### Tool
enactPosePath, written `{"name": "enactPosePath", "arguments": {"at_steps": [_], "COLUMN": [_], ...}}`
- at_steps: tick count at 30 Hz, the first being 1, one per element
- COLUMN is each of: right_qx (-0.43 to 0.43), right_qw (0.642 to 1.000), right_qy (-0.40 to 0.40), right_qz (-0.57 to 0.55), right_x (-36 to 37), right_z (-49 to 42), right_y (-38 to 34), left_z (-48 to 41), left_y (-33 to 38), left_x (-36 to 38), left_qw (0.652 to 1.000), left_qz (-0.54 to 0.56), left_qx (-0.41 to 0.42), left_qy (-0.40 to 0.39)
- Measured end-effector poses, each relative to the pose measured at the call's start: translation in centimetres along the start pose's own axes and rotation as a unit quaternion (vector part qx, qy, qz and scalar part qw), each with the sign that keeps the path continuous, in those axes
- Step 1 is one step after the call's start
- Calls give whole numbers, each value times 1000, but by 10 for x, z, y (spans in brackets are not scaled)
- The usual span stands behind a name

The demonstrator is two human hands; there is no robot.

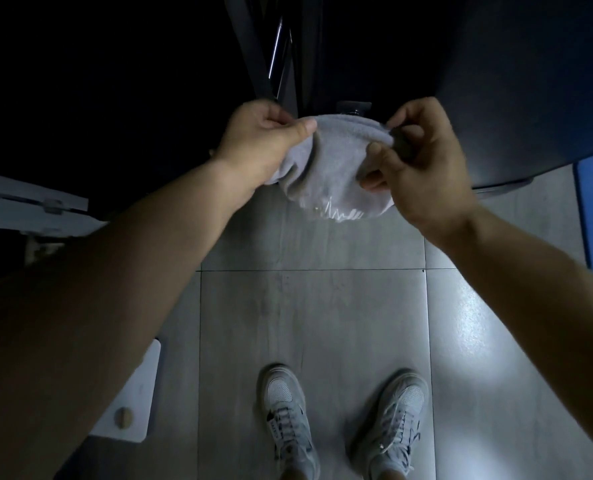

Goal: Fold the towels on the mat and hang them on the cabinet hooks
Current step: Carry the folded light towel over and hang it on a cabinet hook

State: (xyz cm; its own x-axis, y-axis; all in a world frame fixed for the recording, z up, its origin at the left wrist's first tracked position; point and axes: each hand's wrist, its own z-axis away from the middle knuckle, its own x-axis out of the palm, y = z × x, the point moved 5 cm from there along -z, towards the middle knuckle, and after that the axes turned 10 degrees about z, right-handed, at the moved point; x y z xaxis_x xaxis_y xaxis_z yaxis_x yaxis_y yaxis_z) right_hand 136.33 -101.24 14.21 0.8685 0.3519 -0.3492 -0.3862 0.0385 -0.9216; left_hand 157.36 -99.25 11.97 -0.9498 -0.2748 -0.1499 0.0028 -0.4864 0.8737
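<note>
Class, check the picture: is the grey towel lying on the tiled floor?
No: the left hand and the right hand pinch the grey towel, holding it above the tiled floor.

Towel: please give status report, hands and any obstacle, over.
Left hand pinches towel at one end, right hand at the other. Towel bunched, held up before dark cabinet. Nothing seen in the way.
</note>
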Motion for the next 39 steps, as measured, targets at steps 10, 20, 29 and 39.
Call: {"name": "enactPosePath", "arguments": {"at_steps": [10,20,29,39], "right_qx": [-70,-81,-152,-114], "right_qw": [966,915,924,957], "right_qy": [127,188,184,50], "right_qz": [212,347,297,261], "right_x": [15,26,26,33], "right_z": [-2,2,-5,0], "right_y": [26,25,27,41], "left_z": [-5,9,29,38], "left_y": [-25,-13,-30,-45], "left_x": [22,20,49,59], "left_qw": [997,929,957,969], "left_qz": [45,-217,-97,-156], "left_qx": [0,186,242,190], "left_qy": [70,235,124,21]}}
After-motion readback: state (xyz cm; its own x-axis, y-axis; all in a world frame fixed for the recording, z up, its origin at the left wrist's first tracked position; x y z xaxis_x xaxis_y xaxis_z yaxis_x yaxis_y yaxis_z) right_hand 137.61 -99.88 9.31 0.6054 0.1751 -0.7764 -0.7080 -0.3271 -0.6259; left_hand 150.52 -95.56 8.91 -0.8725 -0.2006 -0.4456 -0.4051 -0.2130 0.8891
